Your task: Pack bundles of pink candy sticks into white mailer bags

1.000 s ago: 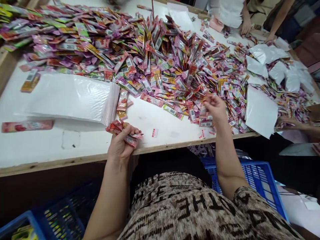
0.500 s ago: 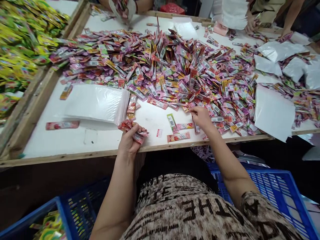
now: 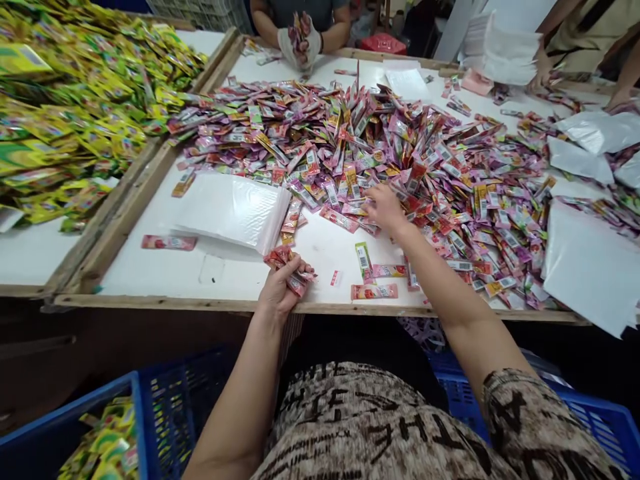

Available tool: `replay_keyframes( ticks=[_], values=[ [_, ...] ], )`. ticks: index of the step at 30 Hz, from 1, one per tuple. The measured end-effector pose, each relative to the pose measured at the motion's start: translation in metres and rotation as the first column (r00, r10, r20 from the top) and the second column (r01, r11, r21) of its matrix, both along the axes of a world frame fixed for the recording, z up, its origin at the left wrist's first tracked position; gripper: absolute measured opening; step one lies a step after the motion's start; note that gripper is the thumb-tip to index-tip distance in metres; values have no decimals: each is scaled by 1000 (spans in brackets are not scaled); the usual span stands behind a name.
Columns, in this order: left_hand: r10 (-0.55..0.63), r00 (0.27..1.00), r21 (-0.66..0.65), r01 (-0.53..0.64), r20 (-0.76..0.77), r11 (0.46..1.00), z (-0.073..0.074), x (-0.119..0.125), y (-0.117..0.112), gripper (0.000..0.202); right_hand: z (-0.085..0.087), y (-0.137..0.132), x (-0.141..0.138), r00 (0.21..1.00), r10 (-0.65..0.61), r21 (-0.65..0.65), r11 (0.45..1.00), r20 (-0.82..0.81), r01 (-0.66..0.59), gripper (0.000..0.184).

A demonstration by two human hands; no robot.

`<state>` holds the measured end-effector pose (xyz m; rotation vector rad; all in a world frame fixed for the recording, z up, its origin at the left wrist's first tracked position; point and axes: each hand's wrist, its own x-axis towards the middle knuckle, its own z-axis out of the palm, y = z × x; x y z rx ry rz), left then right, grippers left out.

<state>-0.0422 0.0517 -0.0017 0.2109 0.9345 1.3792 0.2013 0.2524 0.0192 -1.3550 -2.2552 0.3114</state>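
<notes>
Since the earlier frame, the right hand has been shifted up and to the left, from the loose sachets at lower centre to the near edge of the sachet pile at mid-frame; the left hand is kept in place near the front rail. A bunch of red sachets is gripped in the left hand, with the thumb pressed over it and the fingers curled around it. The right fingers are bent down at the pile; whether a sachet is pinched between them cannot be told. The pile is spread over the white tabletop from upper centre to the right of the frame. A white plastic sleeve is laid left of centre, just above the left hand, and a pink sachet is placed near its lower left edge. Yellow packets are heaped at upper left, separated from the pile by a wooden divider. At upper centre, a second bunch is held in a co-worker's gloved hands.
</notes>
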Motion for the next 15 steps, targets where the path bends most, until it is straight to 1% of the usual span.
replay_keyframes(
  ticks=[1,2,3,5,6,9,10,11,12,13,14,15],
  values=[
    [3,1000,-5,-3,2,1000,1,0,0,34,-3,-5,-12,997,14,0,1000,78,-14,36],
    [10,1000,-10,-10,7,1000,1,0,0,34,-6,-11,-21,989,3,-6,1000,148,-2,40],
    [21,1000,-17,-21,15,1000,2,0,-1,34,-8,-17,-27,979,-21,-19,1000,204,25,41],
    [43,999,-27,-42,31,999,2,0,-1,32,-10,-29,-31,961,-42,-50,997,272,57,34],
    [48,998,-27,-47,36,999,2,0,-2,32,-9,-35,-29,957,-26,-62,997,289,46,28],
    [37,999,-4,-37,26,999,2,0,-3,31,-2,-46,-17,958,74,-94,994,278,-50,14],
    [29,999,5,-29,19,1000,1,0,-3,30,2,-47,-14,967,103,-110,991,234,-78,11],
    [23,1000,12,-23,13,1000,1,0,-3,30,5,-45,-11,982,116,-134,986,151,-96,9],
    [19,1000,18,-19,11,1000,1,0,-4,29,9,-42,-9,994,108,-167,981,22,-103,9],
    [17,1000,24,-17,12,1000,0,0,-4,29,12,-37,-9,987,71,-208,973,-147,-101,11],
    [15,1000,30,-16,16,999,0,0,-4,29,14,-31,-9,943,6,-257,961,-333,-97,15],
    [16,1000,37,-17,20,999,0,0,-4,28,16,-24,-11,859,-77,-314,944,-507,-101,19]
  ],
)
